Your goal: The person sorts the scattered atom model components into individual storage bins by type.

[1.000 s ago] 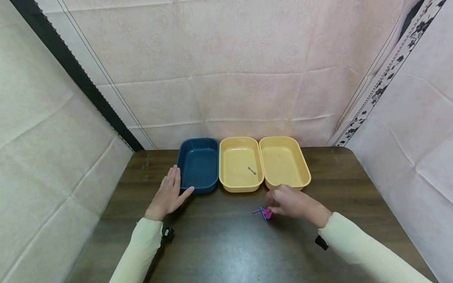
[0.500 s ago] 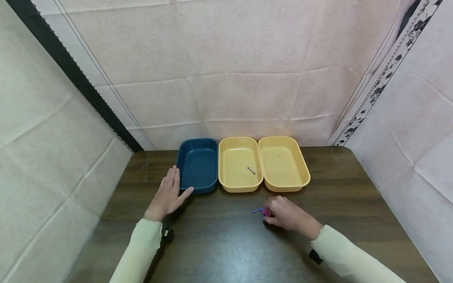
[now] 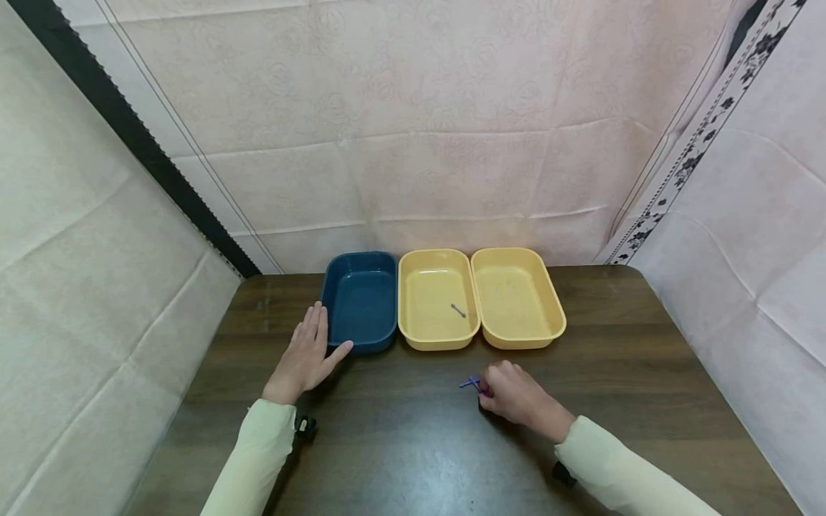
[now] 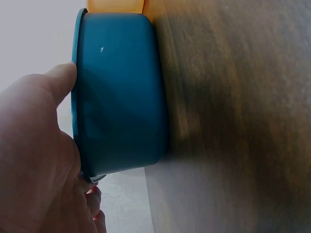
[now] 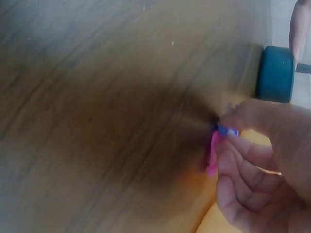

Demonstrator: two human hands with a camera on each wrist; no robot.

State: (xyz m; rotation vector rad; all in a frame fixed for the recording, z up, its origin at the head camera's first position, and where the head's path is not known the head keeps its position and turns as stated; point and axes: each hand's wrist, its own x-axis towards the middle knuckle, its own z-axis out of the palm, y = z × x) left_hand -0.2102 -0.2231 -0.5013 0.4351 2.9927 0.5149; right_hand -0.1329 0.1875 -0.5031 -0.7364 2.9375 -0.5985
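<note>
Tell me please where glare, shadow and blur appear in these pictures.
Head view: pale glare on the table; left wrist view: dark shadow beside the blue box; right wrist view: soft focus, pink and purple pieces blurred, dark shadow beside them.

The right hand (image 5: 265,182) pinches a blue piece (image 5: 223,130) (pink piece (image 5: 213,153) alongside).

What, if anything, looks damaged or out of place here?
One small thing: a pale mark on the outer side of the blue tray, odd on an otherwise plain surface. Scratch or speck, I cannot tell. Nothing looks spilled.
</note>
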